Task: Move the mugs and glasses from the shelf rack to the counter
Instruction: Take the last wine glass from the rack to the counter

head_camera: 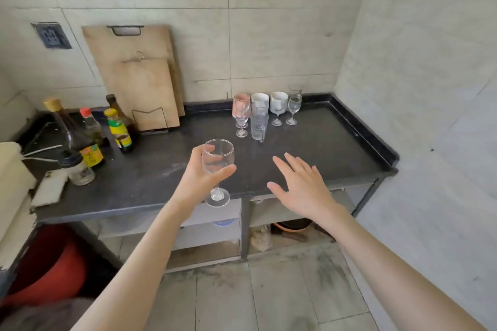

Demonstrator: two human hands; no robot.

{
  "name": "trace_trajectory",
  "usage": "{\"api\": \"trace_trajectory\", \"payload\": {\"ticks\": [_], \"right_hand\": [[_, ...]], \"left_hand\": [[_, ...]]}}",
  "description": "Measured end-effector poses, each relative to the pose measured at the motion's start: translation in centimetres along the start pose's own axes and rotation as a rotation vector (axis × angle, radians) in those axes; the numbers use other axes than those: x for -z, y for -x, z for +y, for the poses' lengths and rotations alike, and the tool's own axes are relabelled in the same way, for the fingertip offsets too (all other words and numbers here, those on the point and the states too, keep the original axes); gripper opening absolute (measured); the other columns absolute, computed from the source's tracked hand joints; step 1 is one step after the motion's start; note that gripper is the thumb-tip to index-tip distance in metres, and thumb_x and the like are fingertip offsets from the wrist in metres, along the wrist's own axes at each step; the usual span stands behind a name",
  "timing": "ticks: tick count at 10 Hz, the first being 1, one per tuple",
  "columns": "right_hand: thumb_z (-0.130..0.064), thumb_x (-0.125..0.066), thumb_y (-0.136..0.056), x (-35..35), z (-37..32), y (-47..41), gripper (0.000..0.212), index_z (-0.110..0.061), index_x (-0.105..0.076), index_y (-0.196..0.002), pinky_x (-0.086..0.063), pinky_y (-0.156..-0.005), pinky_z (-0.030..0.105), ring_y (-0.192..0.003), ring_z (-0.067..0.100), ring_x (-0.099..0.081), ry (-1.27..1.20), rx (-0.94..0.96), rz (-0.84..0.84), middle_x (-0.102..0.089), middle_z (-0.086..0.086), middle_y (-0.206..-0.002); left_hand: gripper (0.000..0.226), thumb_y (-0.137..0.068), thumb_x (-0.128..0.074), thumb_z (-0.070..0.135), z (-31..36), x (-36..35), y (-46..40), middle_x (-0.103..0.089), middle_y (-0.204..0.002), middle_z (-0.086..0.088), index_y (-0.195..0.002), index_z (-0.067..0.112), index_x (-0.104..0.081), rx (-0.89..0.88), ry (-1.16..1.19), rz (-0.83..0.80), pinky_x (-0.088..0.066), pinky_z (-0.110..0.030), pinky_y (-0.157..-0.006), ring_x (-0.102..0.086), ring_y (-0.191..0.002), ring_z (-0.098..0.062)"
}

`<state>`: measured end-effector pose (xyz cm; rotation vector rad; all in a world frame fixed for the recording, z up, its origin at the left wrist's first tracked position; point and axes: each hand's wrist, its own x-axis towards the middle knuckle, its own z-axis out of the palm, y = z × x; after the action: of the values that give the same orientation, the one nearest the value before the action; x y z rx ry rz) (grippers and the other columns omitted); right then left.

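My left hand (200,179) grips a clear wine glass (218,158) by its bowl, upright, above the front edge of the dark counter (166,169). My right hand (301,185) hovers flat over the counter's front with fingers spread and nothing in it. Toward the back of the counter stands a cluster: a pink-tinted wine glass (241,109), a clear glass mug (259,126), two white mugs (260,102) (278,102), small stemmed glasses (294,110) and a tumbler (295,88) at the wall.
Sauce bottles (119,126) and a jar (78,169) crowd the counter's left side. Two wooden cutting boards (139,75) lean on the tiled wall. The counter has a raised rim on the right (363,131). Below are open shelves (209,234) and a red tub (51,263).
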<state>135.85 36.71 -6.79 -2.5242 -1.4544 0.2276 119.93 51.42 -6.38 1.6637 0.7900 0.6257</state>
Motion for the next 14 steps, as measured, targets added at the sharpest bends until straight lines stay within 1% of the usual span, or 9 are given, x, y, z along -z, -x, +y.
{"api": "trace_trajectory", "payload": {"ticks": [1,2,5,7,8,10,12,13,14], "right_hand": [[-0.049,-0.035,-0.093,0.0,4.7,-4.9,0.063,-0.027,-0.012,-0.147,-0.009,-0.116,0.051,-0.145,0.025,-0.006,-0.004,-0.017,-0.027,-0.007,0.004,-0.159],[-0.049,-0.034,-0.094,0.5,9.6,-10.1,0.063,-0.026,-0.011,-0.148,-0.008,-0.116,0.051,-0.145,0.025,-0.005,-0.003,0.003,-0.057,-0.007,0.005,-0.159],[-0.048,-0.034,-0.094,1.1,22.4,-21.3,0.062,-0.024,-0.013,-0.147,-0.009,-0.115,0.052,-0.145,0.026,-0.005,0.012,-0.024,-0.167,-0.008,0.005,-0.159],[-0.049,-0.035,-0.093,-1.6,26.6,-26.8,0.062,-0.025,-0.014,-0.147,-0.01,-0.115,0.052,-0.145,0.026,-0.006,0.011,-0.062,-0.25,-0.008,0.005,-0.159],[-0.048,-0.035,-0.094,-3.2,27.7,-29.8,0.062,-0.024,-0.014,-0.147,-0.01,-0.115,0.052,-0.145,0.026,-0.006,0.002,-0.084,-0.288,-0.008,0.005,-0.159],[-0.048,-0.035,-0.094,-7.2,29.3,-35.7,0.063,-0.025,-0.011,-0.147,-0.01,-0.115,0.053,-0.146,0.027,-0.004,-0.003,-0.15,-0.387,-0.006,0.006,-0.159],[-0.05,-0.037,-0.092,-10.5,30.8,-40.0,0.069,-0.028,-0.003,-0.148,-0.01,-0.113,0.057,-0.145,0.031,0.003,-0.004,-0.227,-0.553,0.004,0.006,-0.159],[-0.055,-0.043,-0.088,-11.8,31.6,-41.6,0.078,-0.031,0.002,-0.147,-0.009,-0.113,0.059,-0.145,0.031,0.009,0.02,-0.215,-0.579,0.012,0.005,-0.158],[-0.06,-0.051,-0.081,-12.6,32.4,-42.6,0.091,-0.034,0.007,-0.146,-0.008,-0.111,0.062,-0.144,0.032,0.015,0.039,-0.189,-0.597,0.02,0.004,-0.157]], "left_hand": [[0.059,-0.074,-0.074,0.03,-1.3,-3.6,-5.4,-0.062,-0.108,0.011,-0.121,0.027,-0.04,0.042,0.007,-0.015,-0.049,-0.027,-0.078,-0.064,-0.095,-0.005],[0.058,-0.072,-0.076,0.03,-1.9,-7.8,-10.9,-0.062,-0.104,0.011,-0.12,0.028,-0.042,0.075,0.001,0.027,-0.045,-0.007,-0.061,-0.064,-0.08,0.006],[0.055,-0.072,-0.077,0.023,-3.4,-18.4,-23.2,-0.057,-0.099,0.018,-0.114,0.036,-0.044,0.189,0.011,0.081,-0.041,-0.001,-0.055,-0.06,-0.081,0.006],[0.057,-0.073,-0.075,0.021,-5.4,-22.3,-30.1,-0.06,-0.113,0.004,-0.121,0.028,-0.046,0.236,0.024,0.075,-0.046,-0.024,-0.075,-0.06,-0.099,-0.015],[0.057,-0.074,-0.074,0.021,-6.5,-23.6,-33.7,-0.056,-0.118,0.004,-0.12,0.031,-0.043,0.258,0.013,0.065,-0.046,-0.026,-0.077,-0.057,-0.103,-0.016],[0.054,-0.076,-0.072,0.019,-9.2,-25.1,-40.5,-0.048,-0.115,0.009,-0.117,0.035,-0.04,0.261,0.002,0.018,-0.044,-0.028,-0.082,-0.051,-0.111,-0.016],[0.053,-0.077,-0.07,0.007,-10.5,-26.3,-45.3,-0.045,-0.115,0.012,-0.114,0.031,-0.04,0.244,0.022,-0.017,-0.044,-0.008,-0.067,-0.044,-0.121,-0.019],[0.058,-0.077,-0.071,0.012,-10.9,-27.0,-47.0,-0.044,-0.119,0.01,-0.123,0.025,-0.039,0.239,-0.025,-0.015,-0.043,-0.017,-0.08,-0.044,-0.121,-0.015],[0.06,-0.077,-0.071,0.013,-11.4,-27.7,-47.6,-0.043,-0.115,0.013,-0.125,0.024,-0.037,0.26,-0.019,-0.005,-0.042,-0.013,-0.077,-0.044,-0.119,-0.014]]}}
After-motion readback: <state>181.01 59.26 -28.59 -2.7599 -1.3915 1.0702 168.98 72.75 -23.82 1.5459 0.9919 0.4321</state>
